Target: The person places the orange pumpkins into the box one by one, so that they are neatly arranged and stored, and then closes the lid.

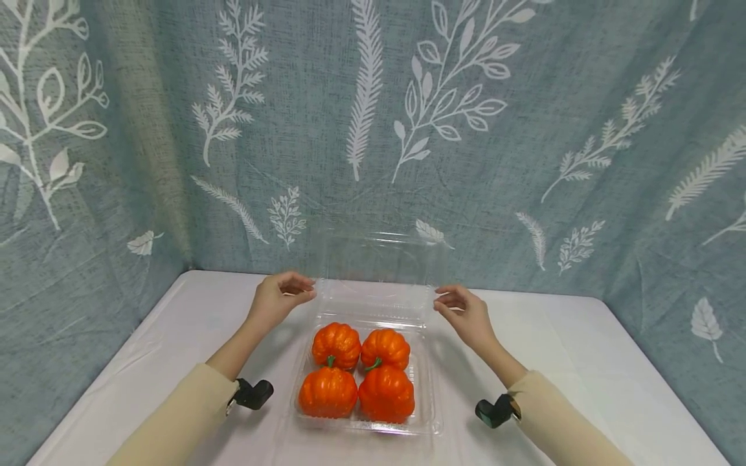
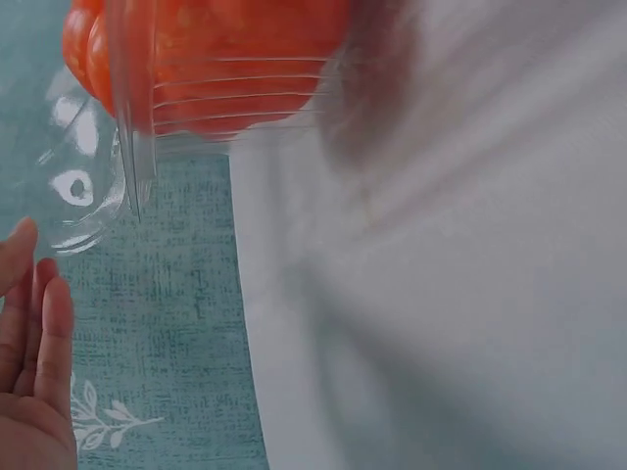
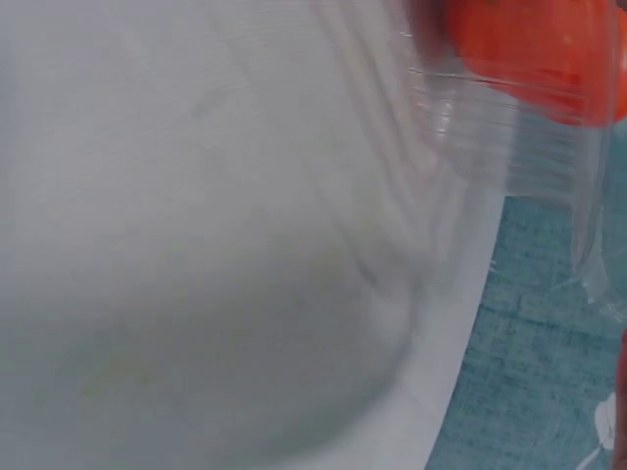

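Note:
A clear plastic clamshell container [image 1: 428, 388] sits on the table with several small orange pumpkins [image 1: 328, 392] in it, some showing green stems. Its hinged lid [image 1: 375, 265] stands raised at the back. My left hand [image 1: 282, 294] pinches the lid's left edge between thumb and fingers. On the opposite edge, my right hand [image 1: 466, 317] pinches with thumb and fingertips. In the left wrist view, the left fingertips [image 2: 57, 289] are right at the curved lid rim [image 2: 73, 240]. Only a sliver of the right hand [image 3: 621, 411] shows in the right wrist view.
A white cloth covers the table [image 1: 553, 349]. Behind and at both sides hangs a blue-green curtain [image 1: 326, 116] with white leaf prints. Dark wrist cameras [image 1: 253, 393] sit at both sleeve cuffs, beside the container.

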{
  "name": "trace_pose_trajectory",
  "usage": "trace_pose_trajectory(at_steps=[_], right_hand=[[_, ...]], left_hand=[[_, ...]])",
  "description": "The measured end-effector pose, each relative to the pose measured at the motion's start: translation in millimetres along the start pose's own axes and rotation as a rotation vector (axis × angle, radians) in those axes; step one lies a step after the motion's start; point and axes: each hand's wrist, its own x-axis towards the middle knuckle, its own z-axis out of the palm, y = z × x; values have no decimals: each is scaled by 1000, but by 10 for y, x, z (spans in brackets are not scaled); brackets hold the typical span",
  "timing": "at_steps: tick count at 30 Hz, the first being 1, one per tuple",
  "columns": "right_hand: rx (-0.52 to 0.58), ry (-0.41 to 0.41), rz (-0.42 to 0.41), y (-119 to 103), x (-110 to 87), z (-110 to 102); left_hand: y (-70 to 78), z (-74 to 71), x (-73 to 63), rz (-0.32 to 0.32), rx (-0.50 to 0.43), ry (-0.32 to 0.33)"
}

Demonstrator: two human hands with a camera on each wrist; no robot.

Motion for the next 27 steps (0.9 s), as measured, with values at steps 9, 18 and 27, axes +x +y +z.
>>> trace_pose_trajectory(at_steps=[9,18,27], right_hand=[[-47,-22,-138,-204,-186,-70],[-184,-25,-294,-18,-369,-120],[-249,-197,-293,-55,-575,-194]], left_hand=[[31,-87,-199,70,33,10],[65,-209,-448,45,16,-176],[78,-242,-716,-24,-12,-293]])
